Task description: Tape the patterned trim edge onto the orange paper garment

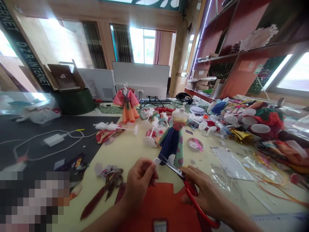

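Observation:
My left hand [140,177] pinches a small white piece [157,161], perhaps paper or ribbon, between thumb and fingers. In my right hand [209,190] is a pair of scissors [178,171] with red handles; the blades point left, slightly apart, their tips close to the white piece. Whether they touch it I cannot tell. Just beyond the hands stands a small doll dress form [180,116] wearing a dark blue and green floral skirt [172,141]. Below the hands, a red-orange surface [166,199], maybe an apron or cloth, covers my front.
Fabric scraps [109,180] lie left of my hands. A pink and orange doll dress [126,104] stands farther back, near a monitor [141,79]. To the right are a small dish [193,145], clear plastic packets [231,164] and heaped doll stands and cloth [260,122].

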Tool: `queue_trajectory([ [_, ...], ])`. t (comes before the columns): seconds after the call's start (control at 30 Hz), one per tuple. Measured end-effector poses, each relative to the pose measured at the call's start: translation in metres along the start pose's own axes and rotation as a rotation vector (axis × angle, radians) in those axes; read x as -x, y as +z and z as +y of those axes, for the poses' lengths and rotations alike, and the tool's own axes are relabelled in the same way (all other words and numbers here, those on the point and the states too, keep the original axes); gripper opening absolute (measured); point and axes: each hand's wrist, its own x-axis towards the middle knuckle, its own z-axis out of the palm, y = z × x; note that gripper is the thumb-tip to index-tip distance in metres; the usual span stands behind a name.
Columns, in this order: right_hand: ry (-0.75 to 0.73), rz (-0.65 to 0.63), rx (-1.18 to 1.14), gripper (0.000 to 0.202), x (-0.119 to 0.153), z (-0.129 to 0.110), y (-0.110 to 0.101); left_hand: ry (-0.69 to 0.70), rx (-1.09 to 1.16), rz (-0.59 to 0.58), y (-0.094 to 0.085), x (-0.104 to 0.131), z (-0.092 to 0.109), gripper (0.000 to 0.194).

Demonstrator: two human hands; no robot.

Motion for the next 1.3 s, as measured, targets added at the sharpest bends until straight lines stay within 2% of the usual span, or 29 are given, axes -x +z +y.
queue_trajectory([
  [0.37,-0.043,-0.024,0.003,0.055,0.0013,0.0006,0.0087,-0.027,-0.021,-0.074,0.0036,0.0032,-0.0043,0.025],
  [1.3,-0.086,0.002,-0.038,0.054,0.0034,0.0013,0.0091,-0.039,-0.049,-0.124,0.0033,0.0049,-0.0083,0.025],
])
